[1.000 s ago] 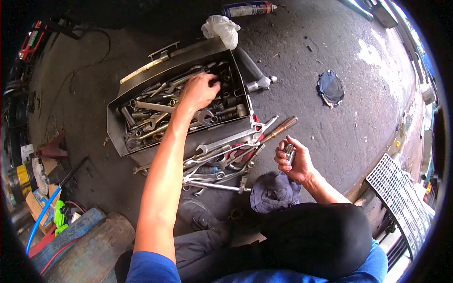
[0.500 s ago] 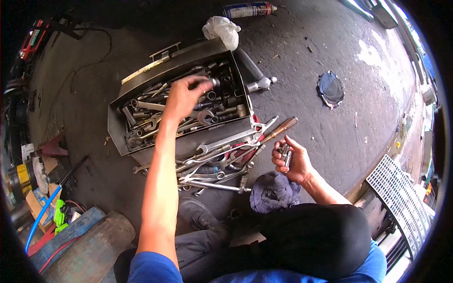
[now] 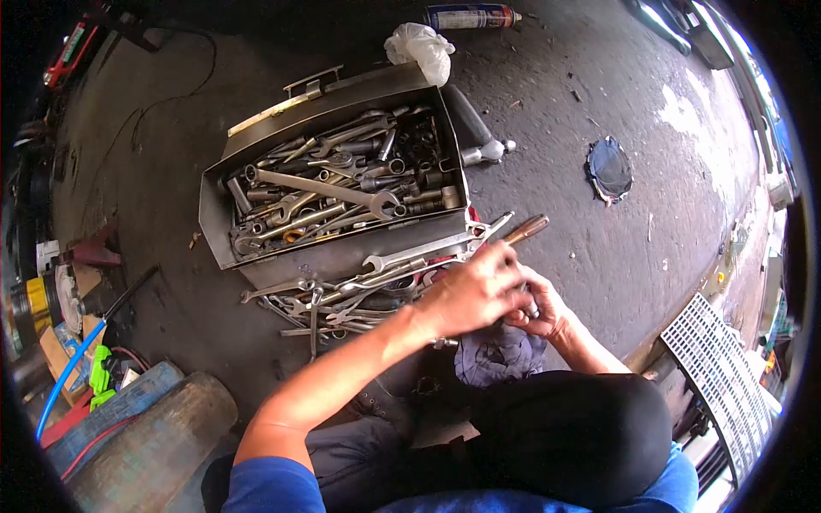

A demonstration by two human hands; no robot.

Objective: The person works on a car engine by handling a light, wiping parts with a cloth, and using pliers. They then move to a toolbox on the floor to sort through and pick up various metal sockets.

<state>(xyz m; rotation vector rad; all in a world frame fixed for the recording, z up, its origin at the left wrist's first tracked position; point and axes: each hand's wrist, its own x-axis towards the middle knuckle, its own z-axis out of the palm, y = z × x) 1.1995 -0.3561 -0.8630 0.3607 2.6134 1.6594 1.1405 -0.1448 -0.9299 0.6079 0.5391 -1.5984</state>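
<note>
My right hand is closed around small shiny metal sockets, which are mostly covered by the fingers. Over it comes my left hand, fingers curled and blurred by motion; whatever is in them is hidden. Beyond my hands stands an open metal toolbox full of wrenches and sockets, with a large combination wrench lying on top. A heap of loose wrenches lies along its near side, partly behind my left forearm. A screwdriver's wooden handle sticks out past my left hand.
A dark rag lies just below my hands. Behind the toolbox are a white plastic bag, a spray can and a hammer-like tool. A round dark piece and a metal grate are to the right, gas cylinders lower left.
My left hand has moved from above the toolbox down and right to my right hand. The right hand stays in place, still around the sockets. The view has shifted slightly.
</note>
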